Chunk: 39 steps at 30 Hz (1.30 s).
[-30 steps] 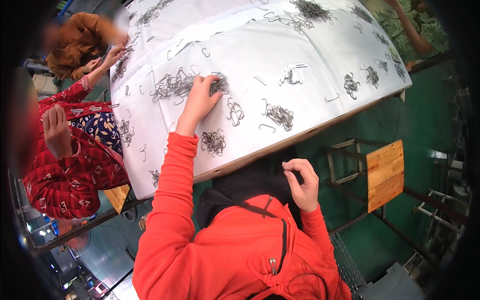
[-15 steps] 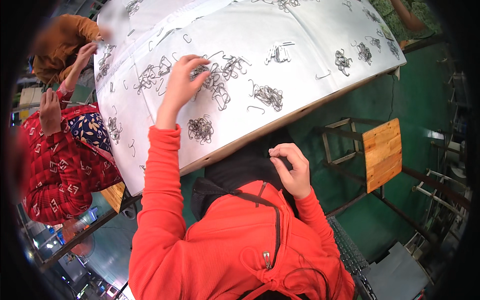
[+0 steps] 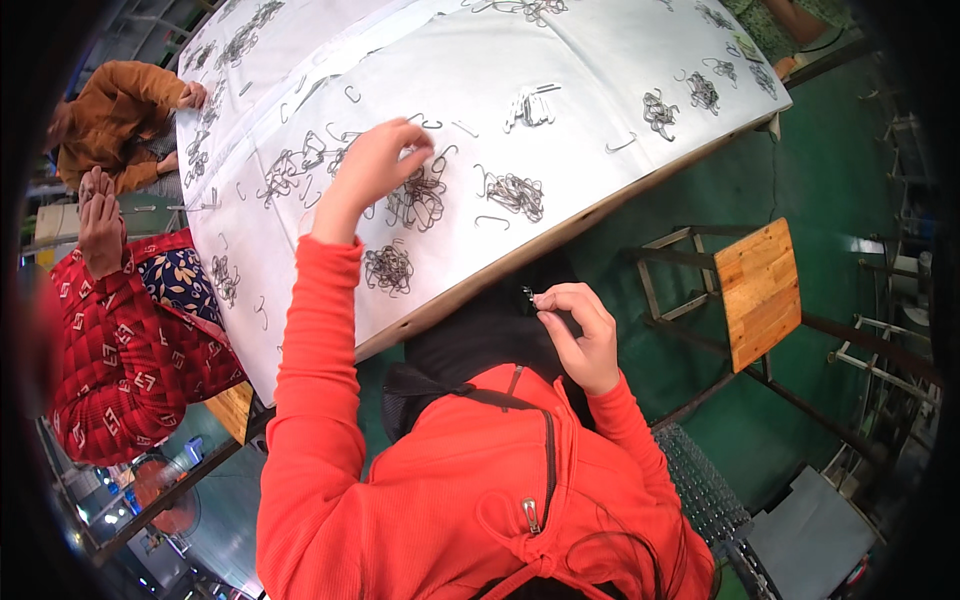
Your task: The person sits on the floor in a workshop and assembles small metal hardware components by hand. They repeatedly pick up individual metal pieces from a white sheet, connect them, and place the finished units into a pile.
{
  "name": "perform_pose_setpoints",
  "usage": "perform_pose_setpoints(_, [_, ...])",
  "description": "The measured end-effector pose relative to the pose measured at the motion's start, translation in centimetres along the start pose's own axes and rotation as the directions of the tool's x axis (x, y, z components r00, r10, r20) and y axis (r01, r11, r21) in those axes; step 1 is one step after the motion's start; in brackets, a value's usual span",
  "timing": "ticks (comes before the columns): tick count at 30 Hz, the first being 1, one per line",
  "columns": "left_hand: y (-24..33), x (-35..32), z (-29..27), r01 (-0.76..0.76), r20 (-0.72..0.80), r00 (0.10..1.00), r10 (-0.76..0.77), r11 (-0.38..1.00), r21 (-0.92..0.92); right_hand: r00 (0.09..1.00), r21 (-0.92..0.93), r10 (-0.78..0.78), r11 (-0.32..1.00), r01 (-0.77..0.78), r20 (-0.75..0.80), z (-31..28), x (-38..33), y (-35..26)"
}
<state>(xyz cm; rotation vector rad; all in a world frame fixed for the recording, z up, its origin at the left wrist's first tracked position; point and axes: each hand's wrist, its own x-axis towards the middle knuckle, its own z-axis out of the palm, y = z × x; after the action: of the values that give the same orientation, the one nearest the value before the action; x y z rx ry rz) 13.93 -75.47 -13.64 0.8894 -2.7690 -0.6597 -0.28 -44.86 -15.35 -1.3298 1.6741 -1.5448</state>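
Note:
My left hand (image 3: 382, 160) hovers over or touches bent wire hooks on the white-covered table (image 3: 590, 100). Its thumb stands apart from the fingers, and no hook shows between them. Under and beside it lies a loose heap of hooks (image 3: 418, 203), partly hidden by the hand. Nearer to me is a compact round pile of hooks (image 3: 388, 269). Off the table's front edge, over my lap, my right hand (image 3: 585, 335) is pinched closed. At its fingertips shows a small dark, shiny thing (image 3: 528, 295), too small to name.
Other hook piles (image 3: 515, 196) and a stack of straight silvery pieces (image 3: 531, 107) lie to the right. A wooden-topped stool (image 3: 758, 295) stands right of the table. Two people sit at the left, one in a red patterned jacket (image 3: 130, 350), one in a brown jacket (image 3: 125, 110).
The view has shifted slightly. My left hand has moved a little to the right, and the hooks by it lie closer together. The dark thing at my right fingertips has come into sight.

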Motion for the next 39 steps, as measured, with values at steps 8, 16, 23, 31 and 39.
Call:
perform_pose_setpoints(8, [-0.1, 4.9, 5.4, -0.324, -0.174, 0.899, 0.401, 0.879, 0.35, 0.999, -0.004, -0.015, 1.0, 0.015, -0.052, 0.1, 0.3, 0.2])
perform_pose_setpoints(16, [1.1, 6.3, 5.4, -0.175, -0.199, 0.944, 0.262, 0.913, 0.369, 0.997, 0.021, -0.038, 0.999, 0.039, -0.073, 0.1, 0.7, 0.5])
perform_pose_setpoints(23, [10.3, -3.5, 3.4, 0.189, 0.159, 0.982, -0.106, 0.424, -0.886, 0.993, -0.001, -0.066, 0.998, 0.066, -0.103, 0.3, 1.7, 0.1])
perform_pose_setpoints(31, [12.6, -9.4, 5.7, 0.22, 0.175, 0.946, -0.273, 0.144, -0.965, 0.994, -0.048, -0.098, 0.994, 0.096, -0.056, 1.7, 1.8, 0.3])
perform_pose_setpoints(39, [12.3, -10.7, 5.8, 0.219, 0.186, 0.945, -0.268, 0.1, -0.971, 0.995, -0.098, -0.097, 0.99, 0.097, 0.005, 2.8, 2.2, 0.1])
